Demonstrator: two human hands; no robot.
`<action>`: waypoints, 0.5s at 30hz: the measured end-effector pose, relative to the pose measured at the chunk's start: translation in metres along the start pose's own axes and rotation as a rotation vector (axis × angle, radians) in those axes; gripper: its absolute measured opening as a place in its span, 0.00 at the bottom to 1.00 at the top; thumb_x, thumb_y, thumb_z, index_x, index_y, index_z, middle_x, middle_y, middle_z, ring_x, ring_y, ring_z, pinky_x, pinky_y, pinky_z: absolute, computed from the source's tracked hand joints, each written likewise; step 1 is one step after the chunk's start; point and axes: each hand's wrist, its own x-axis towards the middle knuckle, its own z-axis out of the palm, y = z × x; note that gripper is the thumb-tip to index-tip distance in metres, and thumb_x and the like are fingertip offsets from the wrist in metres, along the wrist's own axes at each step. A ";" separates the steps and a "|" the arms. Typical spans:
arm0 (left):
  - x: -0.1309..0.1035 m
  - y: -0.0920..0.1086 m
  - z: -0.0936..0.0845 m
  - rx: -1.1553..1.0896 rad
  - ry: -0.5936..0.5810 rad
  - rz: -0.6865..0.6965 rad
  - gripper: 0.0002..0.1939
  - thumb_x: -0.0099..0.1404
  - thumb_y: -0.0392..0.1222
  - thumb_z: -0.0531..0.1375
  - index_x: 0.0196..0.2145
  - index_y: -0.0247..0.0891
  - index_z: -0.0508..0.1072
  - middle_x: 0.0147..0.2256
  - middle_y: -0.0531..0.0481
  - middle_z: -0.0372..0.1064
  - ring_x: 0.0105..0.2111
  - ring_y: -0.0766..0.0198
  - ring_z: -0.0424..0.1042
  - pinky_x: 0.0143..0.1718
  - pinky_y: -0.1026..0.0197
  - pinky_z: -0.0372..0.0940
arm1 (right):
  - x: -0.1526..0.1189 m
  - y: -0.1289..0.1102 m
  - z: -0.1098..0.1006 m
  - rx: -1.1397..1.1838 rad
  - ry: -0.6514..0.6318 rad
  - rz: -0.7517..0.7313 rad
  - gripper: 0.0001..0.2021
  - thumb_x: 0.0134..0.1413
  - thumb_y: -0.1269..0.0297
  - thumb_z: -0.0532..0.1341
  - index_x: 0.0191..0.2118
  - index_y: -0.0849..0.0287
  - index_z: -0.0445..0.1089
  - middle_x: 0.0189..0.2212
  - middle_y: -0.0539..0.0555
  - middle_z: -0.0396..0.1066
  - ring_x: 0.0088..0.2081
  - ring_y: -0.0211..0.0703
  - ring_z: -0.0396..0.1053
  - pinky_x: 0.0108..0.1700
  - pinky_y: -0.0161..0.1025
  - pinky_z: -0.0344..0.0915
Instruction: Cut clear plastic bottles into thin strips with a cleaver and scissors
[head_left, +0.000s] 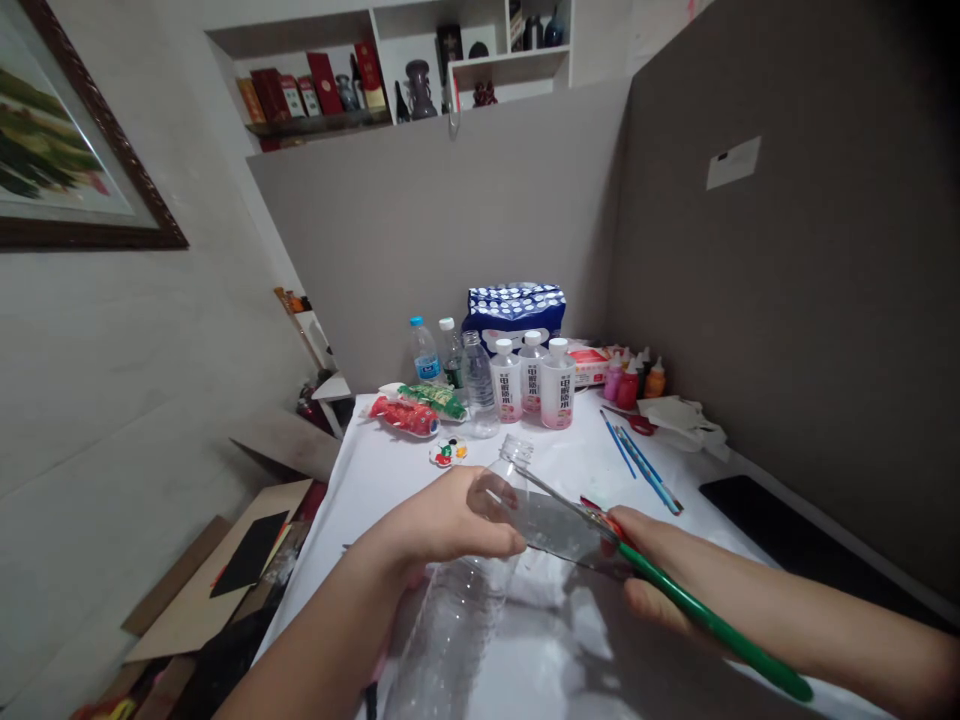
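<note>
My left hand (450,515) grips an uncapped clear plastic bottle (457,630) around its upper part, just below the neck. The bottle leans with its mouth away from me. In my right hand (652,560) is a metal cutting tool with a long green handle (712,620) and some red near its middle. Its thin metal part reaches the bottle's neck, and a broad grey, blade-like part lies beside the bottle's shoulder. I cannot tell whether it has cut into the plastic. My right fingers are closed, partly hidden behind the tool.
On the white-covered table (375,490) stand several pink-and-white bottles (558,385), clear bottles (480,390) and a blue pack (516,315). Red and green packets (405,415), a small palette (448,452), paintbrushes (645,470), red-handled scissors (637,423) and paint bottles (654,380) lie around. Grey panels (450,230) enclose the back and right.
</note>
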 end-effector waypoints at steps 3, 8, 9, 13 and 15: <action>-0.001 0.000 0.001 0.074 -0.017 0.025 0.09 0.46 0.35 0.61 0.29 0.33 0.70 0.25 0.54 0.66 0.26 0.68 0.64 0.26 0.65 0.57 | 0.004 0.005 -0.001 -0.068 0.016 0.057 0.19 0.51 0.46 0.58 0.39 0.57 0.68 0.32 0.55 0.71 0.32 0.47 0.66 0.34 0.38 0.63; -0.001 -0.001 -0.001 0.133 0.024 -0.057 0.18 0.43 0.36 0.63 0.35 0.34 0.69 0.26 0.53 0.68 0.27 0.65 0.66 0.27 0.64 0.58 | 0.008 0.001 -0.009 -0.150 -0.011 0.090 0.24 0.49 0.38 0.57 0.33 0.57 0.67 0.29 0.54 0.69 0.27 0.42 0.63 0.29 0.35 0.59; -0.001 -0.001 -0.001 0.127 0.028 -0.063 0.19 0.43 0.37 0.63 0.36 0.34 0.68 0.26 0.53 0.68 0.27 0.65 0.66 0.27 0.64 0.58 | 0.008 -0.002 -0.009 -0.148 -0.023 0.095 0.25 0.49 0.37 0.56 0.32 0.57 0.66 0.29 0.53 0.69 0.27 0.41 0.62 0.29 0.35 0.58; -0.003 0.004 0.000 0.130 0.022 -0.064 0.17 0.43 0.37 0.63 0.34 0.35 0.67 0.25 0.55 0.67 0.25 0.67 0.64 0.25 0.66 0.56 | 0.011 -0.005 -0.006 -0.115 -0.032 0.103 0.26 0.50 0.35 0.54 0.31 0.57 0.66 0.27 0.52 0.68 0.25 0.40 0.60 0.27 0.34 0.56; -0.005 0.005 0.001 0.145 0.040 -0.067 0.16 0.44 0.36 0.63 0.34 0.35 0.67 0.24 0.55 0.66 0.24 0.68 0.63 0.24 0.67 0.55 | 0.013 -0.003 -0.004 -0.122 -0.021 0.104 0.27 0.49 0.35 0.53 0.31 0.57 0.66 0.26 0.52 0.68 0.25 0.39 0.60 0.26 0.34 0.55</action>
